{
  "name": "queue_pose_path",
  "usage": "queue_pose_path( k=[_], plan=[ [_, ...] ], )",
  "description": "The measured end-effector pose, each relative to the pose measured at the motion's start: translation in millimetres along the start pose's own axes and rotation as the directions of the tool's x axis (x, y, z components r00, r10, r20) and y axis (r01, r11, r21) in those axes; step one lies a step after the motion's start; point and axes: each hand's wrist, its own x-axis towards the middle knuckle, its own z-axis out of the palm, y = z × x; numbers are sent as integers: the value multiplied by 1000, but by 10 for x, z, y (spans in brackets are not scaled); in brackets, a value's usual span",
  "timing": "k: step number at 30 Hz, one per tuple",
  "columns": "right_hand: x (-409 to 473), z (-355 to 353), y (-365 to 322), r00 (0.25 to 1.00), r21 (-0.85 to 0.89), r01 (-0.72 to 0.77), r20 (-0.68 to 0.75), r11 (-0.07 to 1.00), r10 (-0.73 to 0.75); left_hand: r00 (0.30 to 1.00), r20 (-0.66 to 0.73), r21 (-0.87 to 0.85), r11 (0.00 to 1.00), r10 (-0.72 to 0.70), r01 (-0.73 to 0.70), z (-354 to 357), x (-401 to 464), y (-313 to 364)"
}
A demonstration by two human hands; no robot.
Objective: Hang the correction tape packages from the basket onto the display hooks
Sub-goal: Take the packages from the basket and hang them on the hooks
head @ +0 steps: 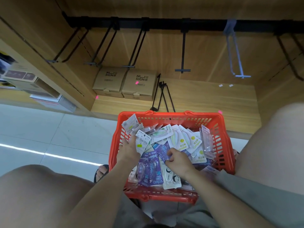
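Observation:
A red plastic basket (220, 142) sits on the floor between my knees, filled with several correction tape packages. My left hand (130, 148) holds a small stack of white packages (142, 142) at the basket's left side. My right hand (176, 157) pinches a purple package (162, 149) in the middle of the pile. White packages with yellow dots (192, 142) lie at the right. Above, several empty black display hooks (183, 69) and one pale blue hook (236, 63) hang from a black rail (164, 24).
Two brown cardboard boxes (125, 83) stand on the wooden shelf base (205, 99). A loose black hook (162, 97) lies on that base behind the basket. More boxes (32, 83) fill the shelf at the left. White tiled floor (49, 129) lies to the left.

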Motion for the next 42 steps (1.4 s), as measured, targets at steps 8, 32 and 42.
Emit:
queue_pose_path(
  k=[8, 32, 42],
  plan=[
    [-26, 143, 10, 992, -370, 33, -102, 928, -76, 999, 30, 134, 991, -34, 30, 45, -103, -14],
    [67, 93, -33, 950, 505, -225, -77, 833, 302, 991, 115, 42, 996, 73, -79, 16, -179, 180],
    [76, 64, 12, 937, 525, -321, 56, 788, 345, 926, 328, -269, 922, -185, 279, 221, -160, 45]
  ],
)
